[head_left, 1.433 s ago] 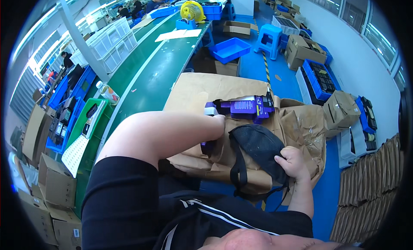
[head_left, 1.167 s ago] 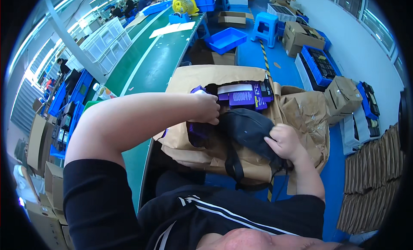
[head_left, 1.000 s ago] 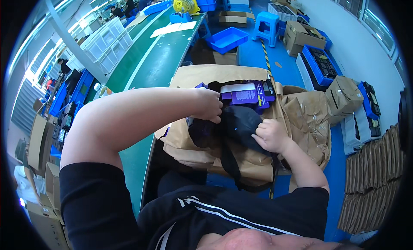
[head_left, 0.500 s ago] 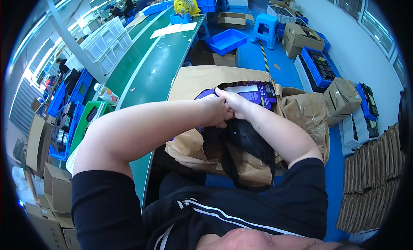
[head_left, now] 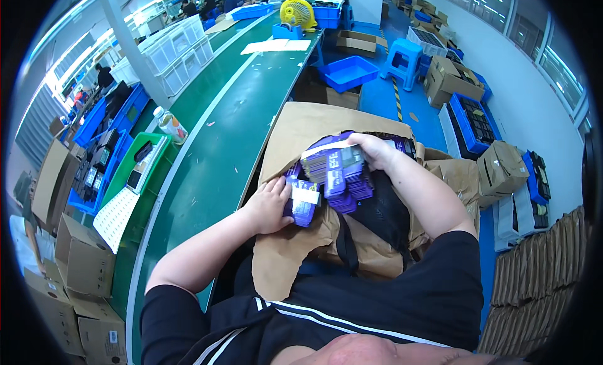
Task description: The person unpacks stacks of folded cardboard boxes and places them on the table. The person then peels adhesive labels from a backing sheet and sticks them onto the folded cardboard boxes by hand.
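Observation:
A thick banded bundle of purple printed cards (head_left: 342,176) tilts above a torn brown paper wrapping (head_left: 314,123). My right hand (head_left: 375,152) is closed on the bundle's upper right edge, thumb near the white band. Lower left, a smaller purple stack (head_left: 303,203) with a white band leans at the paper's torn edge. My left hand (head_left: 270,205) rests against its left side, fingers stretched out and fingertips touching it. A black bag-like item with a strap (head_left: 383,217) lies under the right forearm. More purple packs are partly hidden behind the right hand.
On the left runs a long green work table (head_left: 213,139). It holds a green bin (head_left: 119,205), a bottle (head_left: 169,125) and a yellow fan (head_left: 298,14). A blue tray (head_left: 348,73), a blue stool (head_left: 403,60), cartons (head_left: 502,167) and stacked brown paper (head_left: 534,277) stand around the floor.
My hands were together over the wrapping and have come apart. The left moved left and down to the smaller stack; the right now grips the banded bundle, which has come into view.

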The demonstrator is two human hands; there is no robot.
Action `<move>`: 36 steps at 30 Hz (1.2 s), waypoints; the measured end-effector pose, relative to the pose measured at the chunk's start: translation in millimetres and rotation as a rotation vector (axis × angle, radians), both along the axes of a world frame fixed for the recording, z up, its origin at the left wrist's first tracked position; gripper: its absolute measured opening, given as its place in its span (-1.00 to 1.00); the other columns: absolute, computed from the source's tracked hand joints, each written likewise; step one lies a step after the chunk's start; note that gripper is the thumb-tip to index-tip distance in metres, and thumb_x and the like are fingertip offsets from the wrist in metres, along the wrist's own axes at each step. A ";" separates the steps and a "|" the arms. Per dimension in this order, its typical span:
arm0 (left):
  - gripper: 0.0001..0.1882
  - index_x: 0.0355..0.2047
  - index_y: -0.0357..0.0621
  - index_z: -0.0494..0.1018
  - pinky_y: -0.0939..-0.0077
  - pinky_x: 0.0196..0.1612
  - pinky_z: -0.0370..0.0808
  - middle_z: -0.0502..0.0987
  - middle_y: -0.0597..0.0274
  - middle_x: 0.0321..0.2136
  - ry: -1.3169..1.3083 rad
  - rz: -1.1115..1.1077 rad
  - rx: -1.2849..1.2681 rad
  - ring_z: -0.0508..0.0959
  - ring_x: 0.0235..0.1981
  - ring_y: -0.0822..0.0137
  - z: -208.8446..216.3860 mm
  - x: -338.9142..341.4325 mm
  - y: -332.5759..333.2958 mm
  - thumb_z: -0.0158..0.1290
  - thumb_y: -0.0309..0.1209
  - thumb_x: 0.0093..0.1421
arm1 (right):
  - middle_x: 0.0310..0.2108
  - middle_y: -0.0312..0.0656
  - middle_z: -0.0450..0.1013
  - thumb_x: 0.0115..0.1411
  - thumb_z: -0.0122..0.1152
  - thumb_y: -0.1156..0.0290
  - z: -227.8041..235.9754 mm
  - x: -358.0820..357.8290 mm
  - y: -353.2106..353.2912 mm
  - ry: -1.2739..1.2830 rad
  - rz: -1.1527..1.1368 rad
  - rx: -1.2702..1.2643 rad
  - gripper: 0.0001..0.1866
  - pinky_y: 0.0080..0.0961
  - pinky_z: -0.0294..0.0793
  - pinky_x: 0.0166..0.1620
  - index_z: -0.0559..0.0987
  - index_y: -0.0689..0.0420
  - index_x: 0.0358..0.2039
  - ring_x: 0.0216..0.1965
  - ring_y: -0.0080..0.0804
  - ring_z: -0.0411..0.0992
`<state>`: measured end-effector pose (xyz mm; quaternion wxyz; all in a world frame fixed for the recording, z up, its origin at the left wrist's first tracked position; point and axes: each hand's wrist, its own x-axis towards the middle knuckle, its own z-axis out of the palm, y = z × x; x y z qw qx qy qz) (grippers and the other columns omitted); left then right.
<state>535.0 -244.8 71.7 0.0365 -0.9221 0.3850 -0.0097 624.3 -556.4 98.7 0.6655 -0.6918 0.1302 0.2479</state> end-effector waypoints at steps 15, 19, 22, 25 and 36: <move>-0.28 0.13 -0.39 0.32 0.12 0.28 0.25 0.33 -0.18 0.17 0.052 0.025 -0.264 0.31 0.22 -0.12 -16.3 -0.6 -0.8 0.23 -0.21 0.03 | -0.23 0.01 0.57 0.19 0.04 0.28 63.5 -26.5 21.2 -0.360 0.215 0.534 -0.44 -0.63 0.58 -0.36 0.32 0.39 0.12 -0.39 -0.37 0.58; -0.40 0.04 -0.34 0.40 0.07 0.19 0.32 0.41 -0.14 0.09 0.139 0.089 -0.451 0.41 0.09 -0.17 -44.6 1.0 4.2 0.22 -0.21 0.06 | -0.02 0.08 0.40 0.21 0.00 0.24 64.0 4.0 194.2 -0.339 0.240 0.411 -0.56 -0.26 0.40 0.00 0.39 0.17 0.06 -0.10 -0.24 0.41; -0.43 0.02 -0.31 0.43 0.06 0.16 0.33 0.44 -0.14 0.06 0.011 0.015 -0.626 0.42 0.06 -0.18 -47.2 0.2 4.1 0.21 -0.19 0.08 | 0.00 0.04 0.40 0.18 0.05 0.22 29.2 29.8 309.5 -0.347 0.411 0.368 -0.43 -0.26 0.43 -0.05 0.31 0.22 0.16 -0.11 -0.18 0.42; -0.46 0.00 -0.28 0.46 0.06 0.14 0.34 0.47 -0.13 0.03 -0.130 -0.057 -0.796 0.43 0.03 -0.19 -45.8 -6.3 13.8 0.19 -0.16 0.11 | 0.09 0.11 0.39 0.11 0.12 0.18 -9.7 39.3 388.3 -0.393 0.513 0.214 -0.23 -0.24 0.44 0.03 0.22 0.26 0.30 -0.01 -0.12 0.43; -0.09 0.15 -0.33 0.31 0.10 0.26 0.25 0.36 -0.17 0.15 0.018 -0.039 -0.584 0.32 0.17 -0.21 -32.4 -4.4 20.4 0.34 -0.22 -0.24 | 0.06 0.13 0.46 0.19 0.16 0.06 30.5 33.1 320.6 -0.889 0.513 -0.323 -0.30 -0.27 0.47 0.07 0.33 0.20 0.25 0.00 0.02 0.48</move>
